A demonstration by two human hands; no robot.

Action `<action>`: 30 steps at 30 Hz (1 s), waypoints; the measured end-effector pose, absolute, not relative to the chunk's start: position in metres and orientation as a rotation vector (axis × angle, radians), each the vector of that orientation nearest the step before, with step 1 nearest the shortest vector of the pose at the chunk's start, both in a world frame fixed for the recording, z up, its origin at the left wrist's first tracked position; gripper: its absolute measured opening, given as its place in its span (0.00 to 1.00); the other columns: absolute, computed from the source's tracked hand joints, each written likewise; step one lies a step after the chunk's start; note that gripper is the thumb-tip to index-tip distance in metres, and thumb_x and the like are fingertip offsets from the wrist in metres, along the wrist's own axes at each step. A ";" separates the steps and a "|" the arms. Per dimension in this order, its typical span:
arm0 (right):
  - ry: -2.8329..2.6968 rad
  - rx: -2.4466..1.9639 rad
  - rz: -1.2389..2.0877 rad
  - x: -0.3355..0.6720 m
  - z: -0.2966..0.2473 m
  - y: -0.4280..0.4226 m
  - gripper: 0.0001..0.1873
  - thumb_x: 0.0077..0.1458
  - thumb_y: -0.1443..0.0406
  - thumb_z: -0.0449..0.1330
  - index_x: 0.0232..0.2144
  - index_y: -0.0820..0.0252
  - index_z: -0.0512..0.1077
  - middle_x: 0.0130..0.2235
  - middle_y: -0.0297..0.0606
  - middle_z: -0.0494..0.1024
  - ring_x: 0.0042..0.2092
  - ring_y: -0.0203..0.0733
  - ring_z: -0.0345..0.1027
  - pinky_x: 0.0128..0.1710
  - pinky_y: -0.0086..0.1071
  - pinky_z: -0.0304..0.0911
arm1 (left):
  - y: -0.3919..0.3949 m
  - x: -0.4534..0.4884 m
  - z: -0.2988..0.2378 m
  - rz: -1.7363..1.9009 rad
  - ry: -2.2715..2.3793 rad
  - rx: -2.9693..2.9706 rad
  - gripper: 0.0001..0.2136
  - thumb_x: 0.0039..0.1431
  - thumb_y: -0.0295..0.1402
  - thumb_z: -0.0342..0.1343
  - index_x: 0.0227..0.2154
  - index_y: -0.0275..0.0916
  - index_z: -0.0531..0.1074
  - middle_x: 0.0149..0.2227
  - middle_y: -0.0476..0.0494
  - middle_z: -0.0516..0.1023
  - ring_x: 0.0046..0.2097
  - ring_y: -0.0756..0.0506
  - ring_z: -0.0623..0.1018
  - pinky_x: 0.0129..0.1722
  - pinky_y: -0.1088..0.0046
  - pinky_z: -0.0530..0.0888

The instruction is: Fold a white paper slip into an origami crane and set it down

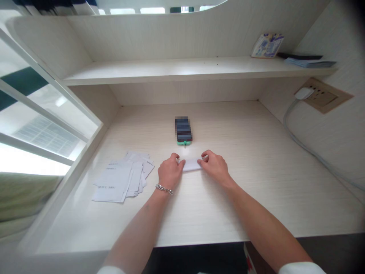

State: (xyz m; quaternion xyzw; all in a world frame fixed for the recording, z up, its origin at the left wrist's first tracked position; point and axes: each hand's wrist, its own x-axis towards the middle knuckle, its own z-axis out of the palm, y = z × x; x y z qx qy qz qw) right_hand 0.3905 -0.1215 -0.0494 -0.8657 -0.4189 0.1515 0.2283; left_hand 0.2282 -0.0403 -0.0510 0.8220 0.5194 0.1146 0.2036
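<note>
A narrow strip of folded white paper (192, 164) lies across the middle of the desk. My left hand (171, 169) pinches its left end between thumb and fingers; a silver chain bracelet is on that wrist. At the other end, my right hand (213, 165) grips the paper in the same way. Just beyond the strip lies a dark, pixelated phone-like object (183, 129) with a green edge. To the left of my hands is a loose, overlapping pile of white paper sheets (114, 180), some with printed lines.
A shelf (171, 70) runs above the back of the desk (270, 182), bearing a colourful packet (267, 45) and flat booklets (310, 62) at right. On the right wall, a white plug (304, 93) with a grey cable (310, 152) sits in a socket. A barred frame (42, 99) borders the left.
</note>
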 end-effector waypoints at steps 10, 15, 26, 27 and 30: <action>-1.133 -2.354 0.433 0.395 -0.051 -0.122 0.12 0.45 0.55 0.60 0.33 0.53 0.70 0.29 0.31 0.77 0.33 0.40 0.69 0.31 0.30 0.55 | -0.039 0.228 -0.048 0.253 1.495 2.298 0.16 0.54 0.49 0.48 0.39 0.46 0.68 0.30 0.47 0.78 0.34 0.42 0.75 0.27 0.71 0.61; -1.137 -2.360 0.424 0.397 -0.052 -0.122 0.14 0.44 0.54 0.60 0.32 0.54 0.70 0.29 0.33 0.77 0.32 0.39 0.69 0.31 0.30 0.55 | -0.039 0.228 -0.045 0.227 1.491 2.275 0.16 0.54 0.48 0.49 0.39 0.45 0.68 0.31 0.47 0.78 0.35 0.42 0.75 0.27 0.71 0.61; -1.184 -2.355 0.428 0.394 -0.048 -0.122 0.13 0.46 0.56 0.59 0.37 0.46 0.73 0.29 0.30 0.77 0.33 0.39 0.68 0.30 0.30 0.53 | -0.040 0.222 -0.048 0.311 1.323 2.343 0.10 0.55 0.43 0.50 0.31 0.44 0.71 0.31 0.48 0.77 0.33 0.46 0.73 0.29 0.72 0.63; -1.192 -2.356 0.422 0.394 -0.048 -0.122 0.12 0.47 0.56 0.59 0.37 0.46 0.73 0.30 0.29 0.76 0.33 0.39 0.67 0.29 0.30 0.52 | -0.039 0.220 -0.048 0.333 1.291 2.346 0.09 0.55 0.41 0.51 0.31 0.44 0.72 0.31 0.49 0.77 0.33 0.47 0.73 0.30 0.72 0.63; -1.234 -2.361 0.405 0.393 -0.047 -0.123 0.10 0.48 0.57 0.58 0.34 0.45 0.74 0.32 0.30 0.75 0.34 0.39 0.67 0.28 0.29 0.52 | -0.037 0.213 -0.046 0.363 1.240 2.328 0.07 0.53 0.38 0.53 0.30 0.43 0.73 0.30 0.48 0.77 0.33 0.47 0.73 0.32 0.73 0.65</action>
